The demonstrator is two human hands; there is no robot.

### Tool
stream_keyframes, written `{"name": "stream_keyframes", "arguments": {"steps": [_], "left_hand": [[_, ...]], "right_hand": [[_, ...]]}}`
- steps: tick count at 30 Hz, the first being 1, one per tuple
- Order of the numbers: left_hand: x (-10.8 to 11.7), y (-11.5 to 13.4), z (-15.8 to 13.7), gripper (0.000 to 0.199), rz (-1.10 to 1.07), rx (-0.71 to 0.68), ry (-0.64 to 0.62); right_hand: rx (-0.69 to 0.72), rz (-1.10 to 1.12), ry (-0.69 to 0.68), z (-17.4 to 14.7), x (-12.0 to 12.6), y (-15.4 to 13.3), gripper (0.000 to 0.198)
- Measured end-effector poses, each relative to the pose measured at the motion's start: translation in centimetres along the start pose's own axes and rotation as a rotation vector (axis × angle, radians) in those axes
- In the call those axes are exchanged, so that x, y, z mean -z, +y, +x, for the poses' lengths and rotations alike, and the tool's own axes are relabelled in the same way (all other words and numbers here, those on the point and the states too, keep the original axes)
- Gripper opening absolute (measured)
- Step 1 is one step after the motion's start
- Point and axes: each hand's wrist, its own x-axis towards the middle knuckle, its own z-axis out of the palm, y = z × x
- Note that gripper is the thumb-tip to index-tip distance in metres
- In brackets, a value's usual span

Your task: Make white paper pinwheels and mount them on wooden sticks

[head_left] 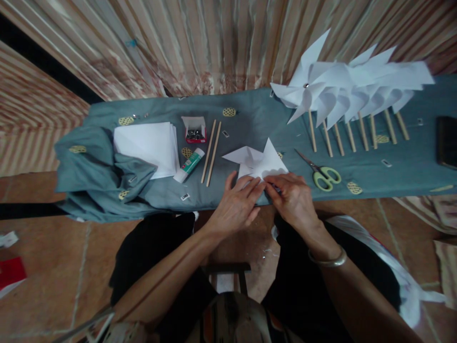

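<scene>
A white paper pinwheel (262, 161), partly folded, lies at the front edge of the cloth-covered table. My left hand (240, 200) rests on its near left side, fingers stretched out over the paper. Thumb and forefinger of my right hand (291, 194) pinch the pinwheel's near edge. Green-handled scissors (323, 177) lie just right of my right hand. Left of the paper are two wooden sticks (213, 152), a glue stick (189, 165) and an open small box (195, 130) of shiny metal pins or tacks.
A stack of white paper (146, 145) sits on the left, partly under bunched cloth (107, 176). Several white pinwheels on sticks (339, 90) lie in a row at the back right. A dark object (446, 143) is at the right edge. A striped curtain (214, 43) hangs behind.
</scene>
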Motion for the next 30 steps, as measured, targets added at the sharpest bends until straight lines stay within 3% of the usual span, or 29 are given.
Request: {"name": "stream_keyframes", "arguments": {"steps": [22,30], "left_hand": [[0.09,0.32,0.39,0.053,0.038,0.028,-0.036],[0.12,0.41,0.48,0.052,0.059,0.031,-0.043]], "right_hand": [[0.074,-0.188,-0.048,0.17,0.49,-0.7,0.021],[0.058,-0.186,-0.005,0.23,0.19,-0.74,0.035]]}}
